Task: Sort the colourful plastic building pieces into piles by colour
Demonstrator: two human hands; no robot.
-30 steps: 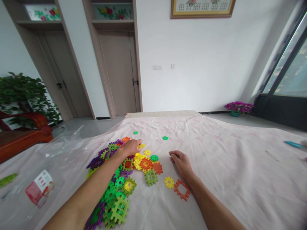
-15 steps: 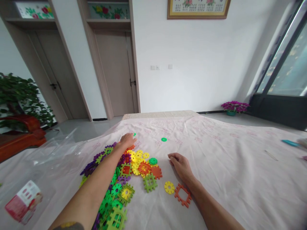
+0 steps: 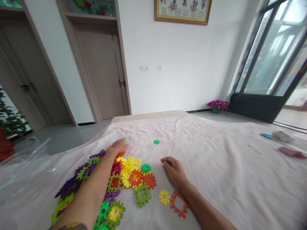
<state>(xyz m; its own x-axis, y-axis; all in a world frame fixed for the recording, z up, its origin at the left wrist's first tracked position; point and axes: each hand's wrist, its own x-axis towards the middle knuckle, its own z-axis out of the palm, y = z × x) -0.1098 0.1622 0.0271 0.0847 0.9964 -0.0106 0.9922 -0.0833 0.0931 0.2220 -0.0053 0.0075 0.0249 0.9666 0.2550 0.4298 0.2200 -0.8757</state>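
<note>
My left hand point(image 3: 120, 146) reaches over the far end of a pile of plastic building pieces, fingers stretched out and palm down. Its fingertips are beside a small green disc point(image 3: 125, 138), mostly hidden behind them. Under the left wrist are orange pieces and a heap of yellow notched discs point(image 3: 129, 163). My right hand point(image 3: 174, 166) rests on the cloth right of the pile, fingers curled together, with nothing visible in them. Near its forearm lie an orange square frame point(image 3: 184, 213) and a yellow disc point(image 3: 164, 197). A single green disc point(image 3: 156, 142) lies farther out between both hands.
A pale flowered cloth point(image 3: 216, 166) covers the table. Purple and green pieces point(image 3: 69, 187) spread on the left, beside clear plastic packaging point(image 3: 26, 179). Far right are a blue object point(image 3: 267, 136), a white pack point(image 3: 283, 136), a pink item point(image 3: 292, 152) and a thin stick point(image 3: 254, 149).
The view has turned to the right, so everything sits farther left, and more of the right side shows. The left hand's fingers are stretched flatter near the small green disc. The right hand stays curled.
</note>
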